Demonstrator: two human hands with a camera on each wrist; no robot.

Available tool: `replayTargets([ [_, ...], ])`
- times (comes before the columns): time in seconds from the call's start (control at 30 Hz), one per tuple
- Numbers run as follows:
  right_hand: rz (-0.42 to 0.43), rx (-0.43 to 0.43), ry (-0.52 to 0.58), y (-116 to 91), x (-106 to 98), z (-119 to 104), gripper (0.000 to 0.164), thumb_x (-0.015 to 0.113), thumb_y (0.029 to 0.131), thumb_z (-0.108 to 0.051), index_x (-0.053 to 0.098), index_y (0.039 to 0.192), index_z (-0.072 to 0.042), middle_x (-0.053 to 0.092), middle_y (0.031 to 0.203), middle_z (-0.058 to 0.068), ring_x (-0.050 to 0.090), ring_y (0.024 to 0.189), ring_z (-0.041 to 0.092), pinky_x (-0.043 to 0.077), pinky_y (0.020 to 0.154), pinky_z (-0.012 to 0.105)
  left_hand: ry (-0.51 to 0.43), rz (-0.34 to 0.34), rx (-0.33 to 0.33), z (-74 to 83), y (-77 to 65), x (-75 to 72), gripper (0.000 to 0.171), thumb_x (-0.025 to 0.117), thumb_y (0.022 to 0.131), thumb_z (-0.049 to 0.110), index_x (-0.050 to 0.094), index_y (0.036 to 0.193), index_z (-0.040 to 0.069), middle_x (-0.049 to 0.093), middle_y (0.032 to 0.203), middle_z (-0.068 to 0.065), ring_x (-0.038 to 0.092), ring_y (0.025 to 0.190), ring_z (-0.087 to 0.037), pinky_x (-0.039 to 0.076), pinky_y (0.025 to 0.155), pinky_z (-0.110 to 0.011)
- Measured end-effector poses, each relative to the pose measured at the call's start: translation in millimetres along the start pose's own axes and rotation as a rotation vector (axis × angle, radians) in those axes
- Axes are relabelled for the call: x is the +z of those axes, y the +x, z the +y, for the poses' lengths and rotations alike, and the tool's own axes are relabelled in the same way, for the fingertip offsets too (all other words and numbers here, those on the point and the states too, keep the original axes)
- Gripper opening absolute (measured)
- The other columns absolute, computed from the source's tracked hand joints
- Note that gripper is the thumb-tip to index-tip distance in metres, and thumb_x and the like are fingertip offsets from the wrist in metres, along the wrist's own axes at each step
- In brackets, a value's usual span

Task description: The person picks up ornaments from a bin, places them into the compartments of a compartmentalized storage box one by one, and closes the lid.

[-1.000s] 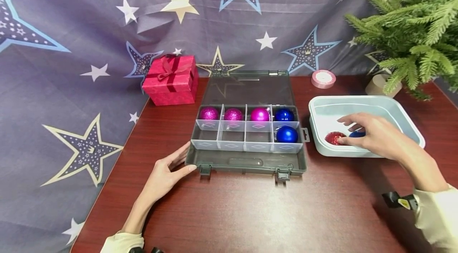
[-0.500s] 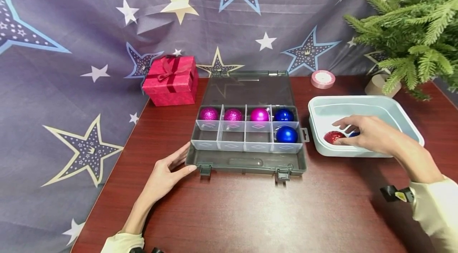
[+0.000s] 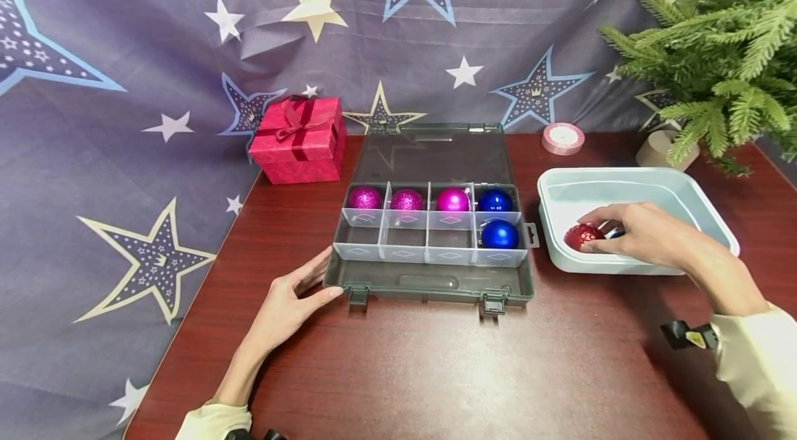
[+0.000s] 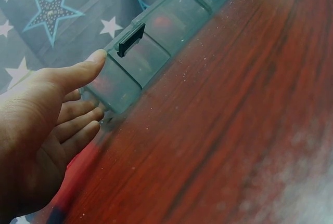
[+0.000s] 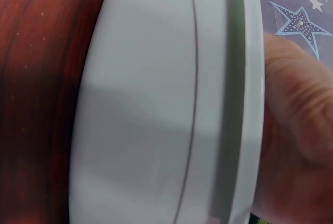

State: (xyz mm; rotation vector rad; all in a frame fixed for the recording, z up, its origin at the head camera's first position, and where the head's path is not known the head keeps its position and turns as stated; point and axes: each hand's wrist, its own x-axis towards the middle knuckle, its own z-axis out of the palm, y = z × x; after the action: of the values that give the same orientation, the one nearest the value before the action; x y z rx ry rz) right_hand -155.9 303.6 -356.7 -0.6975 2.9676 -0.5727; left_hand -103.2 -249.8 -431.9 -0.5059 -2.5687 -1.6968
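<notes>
My right hand [image 3: 654, 236] reaches into the pale blue tub [image 3: 716, 218] and pinches a red glittery Christmas ball [image 3: 583, 237] between thumb and fingers. A blue ball, mostly hidden, lies behind those fingers. In the right wrist view the tub wall [image 5: 145, 99] covers most of the hand [image 5: 296, 104]. At the front left corner of the open divided case [image 3: 429, 281], my left hand [image 3: 289, 301] rests with extended fingers and thumb against it. Three pink balls [image 3: 452, 200] and a blue ball [image 3: 495, 201] fill the back row; another blue ball [image 3: 500, 234] sits front right.
A red gift box [image 3: 299, 139] stands at the back left. Behind the tub are a pink ribbon roll [image 3: 563, 138] and a small artificial tree [image 3: 741, 52]. A star-printed cloth [image 3: 187, 46] hangs along the table's back and left.
My right hand has moved slightly left and its fingers have closed round the red ball, which has tilted or risen a little. The left hand has stayed in place at the case.
</notes>
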Motion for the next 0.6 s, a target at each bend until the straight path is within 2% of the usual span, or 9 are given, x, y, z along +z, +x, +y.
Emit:
replayTargets([
  [0.13, 0.032, 0.016, 0.035, -1.8, 1.1, 1.8, 0.033, 0.087, 0.085, -0.021, 0.078, 0.114, -0.008, 0.076, 0.098, -0.002, 0.069, 0.093, 0.019, 0.055, 0.081, 0.039, 0.001, -0.001, 0.003, 0.0, 0.3, 0.1, 0.067, 0.082, 0.091, 0.009, 0.055, 0.152, 0.017, 0.063, 0.141, -0.008, 0.063, 0.126, -0.022, 0.05, 0.103, -0.023],
  [0.33, 0.157, -0.025, 0.044, -6.2, 1.5, 4.7, 0.037, 0.089, 0.082, -0.018, 0.077, 0.116, -0.008, 0.076, 0.099, 0.0, 0.068, 0.091, 0.014, 0.049, 0.077, 0.02, 0.003, 0.001, 0.007, 0.5, 0.8, 0.1, 0.067, 0.082, 0.091, 0.009, 0.055, 0.152, 0.016, 0.064, 0.14, -0.008, 0.063, 0.125, -0.022, 0.05, 0.102, -0.023],
  [0.47, 0.231, -0.047, 0.04, -8.7, 0.0, 3.6, 0.04, 0.089, 0.081, -0.016, 0.077, 0.119, -0.011, 0.076, 0.104, 0.004, 0.066, 0.093, 0.014, 0.045, 0.078, 0.017, -0.004, 0.002, 0.004, 0.6, 0.5, 0.2, 0.067, 0.082, 0.091, 0.008, 0.055, 0.151, 0.016, 0.063, 0.14, -0.008, 0.063, 0.126, -0.023, 0.05, 0.102, -0.023],
  [0.6, 0.275, -0.066, 0.067, -10.2, -2.8, 2.2, 0.04, 0.088, 0.082, -0.013, 0.076, 0.12, -0.012, 0.075, 0.108, 0.004, 0.063, 0.095, 0.005, 0.044, 0.081, 0.013, -0.008, 0.001, 0.003, 0.3, 0.4, 0.3, 0.067, 0.082, 0.09, 0.008, 0.055, 0.151, 0.016, 0.063, 0.141, -0.007, 0.062, 0.126, -0.023, 0.05, 0.103, -0.023],
])
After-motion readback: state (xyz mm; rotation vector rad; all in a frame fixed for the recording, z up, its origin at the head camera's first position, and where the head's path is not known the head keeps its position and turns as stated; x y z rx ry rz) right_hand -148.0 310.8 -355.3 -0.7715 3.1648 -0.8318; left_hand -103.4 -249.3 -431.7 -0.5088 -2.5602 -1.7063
